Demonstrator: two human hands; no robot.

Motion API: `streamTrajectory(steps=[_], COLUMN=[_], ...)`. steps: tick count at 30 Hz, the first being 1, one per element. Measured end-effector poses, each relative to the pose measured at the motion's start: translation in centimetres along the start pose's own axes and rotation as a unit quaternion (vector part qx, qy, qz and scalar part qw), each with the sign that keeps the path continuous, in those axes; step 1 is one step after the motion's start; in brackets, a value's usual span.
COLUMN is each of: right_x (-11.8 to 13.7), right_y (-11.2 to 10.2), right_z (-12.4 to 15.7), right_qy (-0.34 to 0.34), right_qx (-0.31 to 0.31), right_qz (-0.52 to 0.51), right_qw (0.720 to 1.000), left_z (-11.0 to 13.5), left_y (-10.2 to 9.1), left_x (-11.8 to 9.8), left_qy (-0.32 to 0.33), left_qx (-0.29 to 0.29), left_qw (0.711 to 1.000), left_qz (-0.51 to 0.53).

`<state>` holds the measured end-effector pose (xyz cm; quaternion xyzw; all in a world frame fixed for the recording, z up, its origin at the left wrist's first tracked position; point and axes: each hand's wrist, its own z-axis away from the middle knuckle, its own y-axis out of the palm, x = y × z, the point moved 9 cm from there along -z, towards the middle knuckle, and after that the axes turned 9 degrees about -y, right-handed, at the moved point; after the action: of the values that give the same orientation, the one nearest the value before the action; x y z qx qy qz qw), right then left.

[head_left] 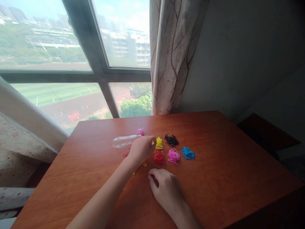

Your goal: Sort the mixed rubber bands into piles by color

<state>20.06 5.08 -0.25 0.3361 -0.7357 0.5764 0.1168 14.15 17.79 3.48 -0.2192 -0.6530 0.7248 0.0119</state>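
Over the table, my left hand (143, 148) reaches to the left edge of the yellow rubber band pile (159, 143). Its thumb and fingers are pinched together, and I cannot make out what is between them. My right hand (165, 184) rests nearer to me, below the red rubber bands (159, 157), thumb and forefinger closed; anything in them is hidden. To the right lie piles of pink rubber bands (173, 156), black rubber bands (171, 140) and blue rubber bands (188, 153). Mixed rubber bands (125, 153) show partly from behind my left hand and forearm.
A clear plastic container (122, 141) lies behind my left hand, with a pink piece (140, 131) at its right end. The brown table (226, 178) stands against a window (100, 74) with a patterned curtain (172, 57).
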Motion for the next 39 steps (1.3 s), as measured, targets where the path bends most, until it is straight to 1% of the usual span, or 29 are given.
streamTrajectory(steps=[10, 13, 18, 21, 24, 27, 30, 34, 39], right_x=[0.1, 0.1, 0.1, 0.1, 0.1, 0.1, 0.1, 0.1, 0.1], right_y=[-0.2, -0.2, 0.0, 0.0, 0.0, -0.1, -0.1, -0.1, -0.1], right_z=[0.0, 0.0, 0.1, 0.1, 0.1, 0.0, 0.0, 0.0, 0.0], right_qy=[0.001, 0.005, 0.005, 0.004, 0.004, 0.004, 0.004, 0.003, 0.008], right_qx=[0.002, 0.005, 0.013, 0.012, 0.013, 0.014, 0.015, 0.016, 0.018], right_qz=[-0.005, -0.007, 0.005, 0.012, 0.012, 0.011, 0.014, 0.022, 0.015], right_qw=[1.000, 1.000, 1.000, 1.000, 1.000, 1.000, 1.000, 1.000, 1.000], left_z=[0.5, 1.4, 3.2, 3.5, 3.2, 2.5, 1.8, 1.0, 0.4], left_y=[-0.9, -1.8, -2.9, -2.9, -2.9, -2.5, -1.7, -0.8, -0.3], left_x=[0.0, 0.9, 3.5, 4.6, 5.1, 5.0, 4.1, 3.1, 2.4], left_qy=[0.003, 0.002, -0.020, -0.034, -0.052, -0.064, -0.058, -0.057, -0.054], left_qx=[-0.011, -0.019, -0.029, -0.026, -0.025, -0.019, -0.001, 0.019, 0.027], left_qw=[1.000, 1.000, 0.999, 0.999, 0.997, 0.994, 0.993, 0.992, 0.992], left_qz=[0.010, 0.011, 0.001, -0.021, -0.054, -0.084, -0.103, -0.110, -0.108])
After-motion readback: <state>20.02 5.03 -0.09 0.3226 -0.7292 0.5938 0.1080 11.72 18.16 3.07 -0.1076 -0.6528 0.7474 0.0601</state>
